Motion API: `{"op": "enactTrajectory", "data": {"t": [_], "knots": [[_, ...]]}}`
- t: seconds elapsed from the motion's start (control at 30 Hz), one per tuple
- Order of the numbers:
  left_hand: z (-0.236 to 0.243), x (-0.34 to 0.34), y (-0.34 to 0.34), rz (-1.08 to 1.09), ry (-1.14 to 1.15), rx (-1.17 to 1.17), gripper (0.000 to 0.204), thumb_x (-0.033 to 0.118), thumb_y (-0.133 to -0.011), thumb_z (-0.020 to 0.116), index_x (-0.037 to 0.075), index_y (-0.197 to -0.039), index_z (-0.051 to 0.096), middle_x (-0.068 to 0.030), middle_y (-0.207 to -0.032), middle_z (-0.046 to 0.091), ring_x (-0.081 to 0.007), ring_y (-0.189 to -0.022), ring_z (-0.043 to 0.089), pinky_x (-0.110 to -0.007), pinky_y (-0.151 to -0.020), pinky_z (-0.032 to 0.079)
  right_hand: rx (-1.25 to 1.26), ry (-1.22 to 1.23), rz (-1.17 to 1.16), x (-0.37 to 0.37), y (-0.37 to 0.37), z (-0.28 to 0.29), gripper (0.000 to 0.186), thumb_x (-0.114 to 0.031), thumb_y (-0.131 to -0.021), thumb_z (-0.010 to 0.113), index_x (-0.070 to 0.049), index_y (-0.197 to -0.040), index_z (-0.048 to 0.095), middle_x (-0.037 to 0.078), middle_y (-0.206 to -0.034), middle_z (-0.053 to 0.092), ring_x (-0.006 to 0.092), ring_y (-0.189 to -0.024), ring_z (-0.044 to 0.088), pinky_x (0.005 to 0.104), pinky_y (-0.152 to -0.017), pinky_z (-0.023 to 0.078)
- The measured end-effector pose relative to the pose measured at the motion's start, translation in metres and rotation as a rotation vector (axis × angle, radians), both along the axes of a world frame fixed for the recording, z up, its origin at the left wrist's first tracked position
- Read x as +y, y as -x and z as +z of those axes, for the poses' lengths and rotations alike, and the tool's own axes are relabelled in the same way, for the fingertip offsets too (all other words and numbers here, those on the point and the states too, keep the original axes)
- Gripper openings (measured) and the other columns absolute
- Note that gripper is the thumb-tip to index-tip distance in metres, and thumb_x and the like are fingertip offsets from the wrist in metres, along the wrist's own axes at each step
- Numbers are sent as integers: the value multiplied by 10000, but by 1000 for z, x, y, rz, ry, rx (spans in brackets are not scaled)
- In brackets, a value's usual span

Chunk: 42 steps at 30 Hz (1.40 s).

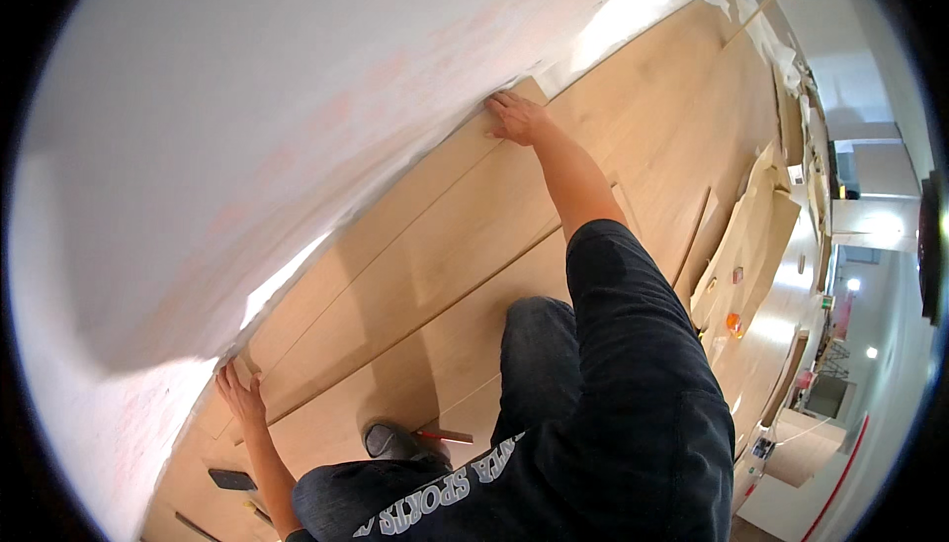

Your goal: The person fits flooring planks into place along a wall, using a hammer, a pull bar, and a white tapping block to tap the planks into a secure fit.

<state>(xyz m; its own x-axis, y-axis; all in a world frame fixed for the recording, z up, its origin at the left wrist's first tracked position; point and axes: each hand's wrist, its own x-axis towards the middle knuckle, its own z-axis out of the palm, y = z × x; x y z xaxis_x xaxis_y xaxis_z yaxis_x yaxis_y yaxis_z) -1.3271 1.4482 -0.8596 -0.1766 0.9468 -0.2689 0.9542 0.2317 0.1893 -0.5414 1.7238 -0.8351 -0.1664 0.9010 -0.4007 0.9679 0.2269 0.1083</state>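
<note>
While a plank (366, 237) lies lengthwise along the wall (287, 136), lower left to upper right, both hands touch it: left hand (243, 399), fingers spread, near its lower end; right hand (518, 119), fingers closer together, near its upper.

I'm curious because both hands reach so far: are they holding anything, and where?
Nothing looks gripped. The left hand and right hand touch a long floor board, far apart, along its edge by the wall; I can't tell if they hook under it.
</note>
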Motion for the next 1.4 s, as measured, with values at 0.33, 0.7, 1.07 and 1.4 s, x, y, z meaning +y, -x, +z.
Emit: {"op": "enactTrajectory", "data": {"t": [0.33,0.7,1.07,1.4], "knots": [[-5,-8,9,-25,-106,-14,800,108,-793,846,11,-1489,464,-243,-1486,456,-452,-1373,402,-538,-1155,343,253,-155,-27,-14,-14,-14,767,-542,-941,650,-65,-1508,453,131,-1568,436,323,-1487,343,419,-1218,338],[-1,13,-18,-87,-23,-19,757,207,-810,826,60,-1474,494,-202,-1509,464,-410,-1415,376,-501,-1206,311,-79,-101,-188,-22,28,-9,799,-451,-977,603,3,-1566,314,198,-1611,359,366,-1496,328,473,-1198,345],[39,-53,-49,-58,-54,150,590,310,-983,595,168,-1533,434,-135,-1612,395,-337,-1450,403,-632,-1160,290,464,20,406,-388,413,-32,624,-457,-1008,537,-125,-1527,440,231,-1634,307,466,-1511,253,644,-1214,175],[95,-421,-106,564,41,-278,515,187,-952,604,129,-1456,516,-143,-1424,543,-329,-1329,506,-469,-1149,356,364,-175,604,-371,386,-41,681,-461,-1036,489,-101,-1590,322,243,-1649,260,437,-1536,194,595,-1230,157]]}}
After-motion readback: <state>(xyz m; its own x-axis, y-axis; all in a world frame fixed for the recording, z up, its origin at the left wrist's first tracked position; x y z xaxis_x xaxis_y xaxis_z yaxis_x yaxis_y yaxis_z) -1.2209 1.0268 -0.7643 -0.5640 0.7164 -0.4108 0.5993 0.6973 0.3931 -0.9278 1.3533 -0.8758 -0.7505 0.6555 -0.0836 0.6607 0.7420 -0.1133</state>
